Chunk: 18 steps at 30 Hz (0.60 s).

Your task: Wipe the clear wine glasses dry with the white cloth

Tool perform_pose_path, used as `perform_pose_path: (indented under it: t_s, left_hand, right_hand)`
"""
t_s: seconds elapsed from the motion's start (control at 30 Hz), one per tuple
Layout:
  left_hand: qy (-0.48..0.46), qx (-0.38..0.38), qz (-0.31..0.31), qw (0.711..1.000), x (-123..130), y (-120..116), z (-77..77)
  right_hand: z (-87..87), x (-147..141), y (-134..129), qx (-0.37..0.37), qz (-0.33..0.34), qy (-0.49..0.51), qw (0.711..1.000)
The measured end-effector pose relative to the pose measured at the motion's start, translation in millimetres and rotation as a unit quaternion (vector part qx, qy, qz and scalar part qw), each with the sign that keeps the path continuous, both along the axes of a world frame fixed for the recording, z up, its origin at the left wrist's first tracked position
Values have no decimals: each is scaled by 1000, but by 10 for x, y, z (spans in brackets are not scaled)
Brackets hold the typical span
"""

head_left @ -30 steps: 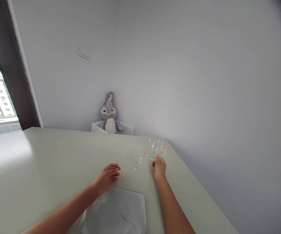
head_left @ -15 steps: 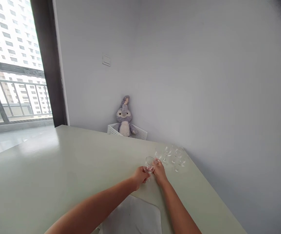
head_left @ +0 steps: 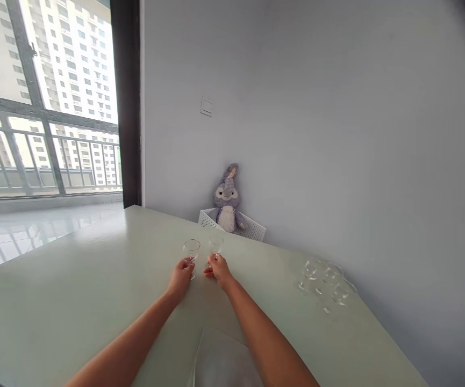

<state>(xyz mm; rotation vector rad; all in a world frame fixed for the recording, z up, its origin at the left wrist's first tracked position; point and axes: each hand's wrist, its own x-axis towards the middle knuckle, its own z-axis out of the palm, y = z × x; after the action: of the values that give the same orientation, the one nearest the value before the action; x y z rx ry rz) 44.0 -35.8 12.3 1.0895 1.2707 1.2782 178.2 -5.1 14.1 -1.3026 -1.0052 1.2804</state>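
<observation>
Near the middle of the pale green table (head_left: 127,312), my left hand (head_left: 183,275) is closed around the stem of a clear wine glass (head_left: 192,246), which stands upright with its rim above my fingers. Just to its right, my right hand (head_left: 218,268) grips a second clear wine glass (head_left: 215,245) low on its bowl or stem. A small gap separates the two glasses. Several more clear stemmed glasses (head_left: 340,293) are grouped on the table's right side, away from both hands; their outlines overlap.
A purple-grey plush toy (head_left: 227,207) sits in a white perforated basket (head_left: 254,229) beyond the table's far edge. A whitish sheet (head_left: 222,360) lies at the near edge. The wall (head_left: 337,134) borders the right side.
Both hands have moved left with a wine glass each, away from the group of glasses. The two glasses, close together before, are now slightly apart. The camera view has turned left.
</observation>
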Motion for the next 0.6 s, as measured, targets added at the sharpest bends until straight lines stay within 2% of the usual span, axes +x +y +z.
perform_pose_path:
  t_s: [0.17,0.33,0.47,0.6]
  left_hand:
    - [-13,29,39,999,-122,84,-20]
    - [-43,38,32,998,-136,138,-71]
    - [-58,37,39,997,-141,153,-96]
    - [-58,29,35,997,-145,157,-123]
  right_hand:
    - [42,-466,315,-3,43,-9,999]
    - [54,-676,475,3,65,-12,998]
    - [44,-634,433,5,57,-19,998]
    - [7,-256,185,9,17,-22,1000]
